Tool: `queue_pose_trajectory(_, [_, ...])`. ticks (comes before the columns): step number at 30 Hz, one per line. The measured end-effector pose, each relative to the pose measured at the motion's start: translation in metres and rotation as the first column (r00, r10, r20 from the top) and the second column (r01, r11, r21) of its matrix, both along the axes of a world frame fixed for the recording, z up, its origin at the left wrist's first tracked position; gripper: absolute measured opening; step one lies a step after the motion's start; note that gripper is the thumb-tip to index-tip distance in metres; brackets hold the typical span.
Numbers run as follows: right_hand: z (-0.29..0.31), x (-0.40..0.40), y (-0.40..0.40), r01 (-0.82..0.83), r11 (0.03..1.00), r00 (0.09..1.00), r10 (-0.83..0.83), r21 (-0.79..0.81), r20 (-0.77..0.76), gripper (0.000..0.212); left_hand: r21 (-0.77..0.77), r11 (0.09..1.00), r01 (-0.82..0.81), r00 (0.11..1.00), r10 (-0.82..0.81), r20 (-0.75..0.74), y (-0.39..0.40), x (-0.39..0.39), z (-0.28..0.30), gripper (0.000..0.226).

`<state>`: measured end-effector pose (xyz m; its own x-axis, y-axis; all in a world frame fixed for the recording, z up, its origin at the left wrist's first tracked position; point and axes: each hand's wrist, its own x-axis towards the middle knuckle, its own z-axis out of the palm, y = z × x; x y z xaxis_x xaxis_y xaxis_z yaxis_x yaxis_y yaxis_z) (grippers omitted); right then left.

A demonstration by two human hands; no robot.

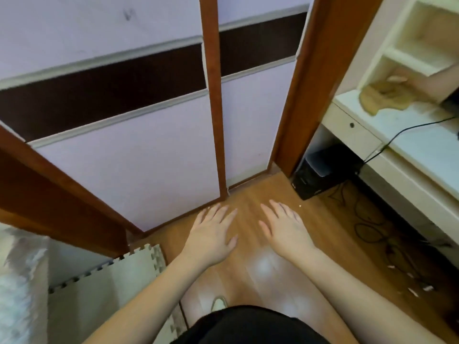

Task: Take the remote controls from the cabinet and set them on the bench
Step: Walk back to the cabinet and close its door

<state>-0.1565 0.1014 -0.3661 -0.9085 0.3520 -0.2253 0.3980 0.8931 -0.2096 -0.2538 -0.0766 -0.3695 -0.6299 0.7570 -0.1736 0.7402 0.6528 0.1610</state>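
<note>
My left hand (211, 232) and my right hand (285, 227) are stretched out side by side above the wooden floor, palms down, fingers spread, holding nothing. In front of them stands a tall cabinet (124, 150) with pale lilac sliding doors, dark brown bands and a red-brown wooden frame; its doors are shut. No remote control and no bench is in view.
A white desk (409, 145) with a drawer and shelves stands at the right; another person's hand (400, 81) rests on a tan cloth there. A black box (320, 172) and tangled cables lie under the desk. A foam mat (111, 289) covers the floor at lower left.
</note>
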Motion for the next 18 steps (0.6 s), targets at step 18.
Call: queue_pose_trajectory(18, [0.052,-0.008,0.216,0.494,0.856,0.868,-0.478,0.154,-0.131,0.054,0.043,0.934,0.355,0.935,-0.355,-0.005,0.292,-0.090,0.061,0.057])
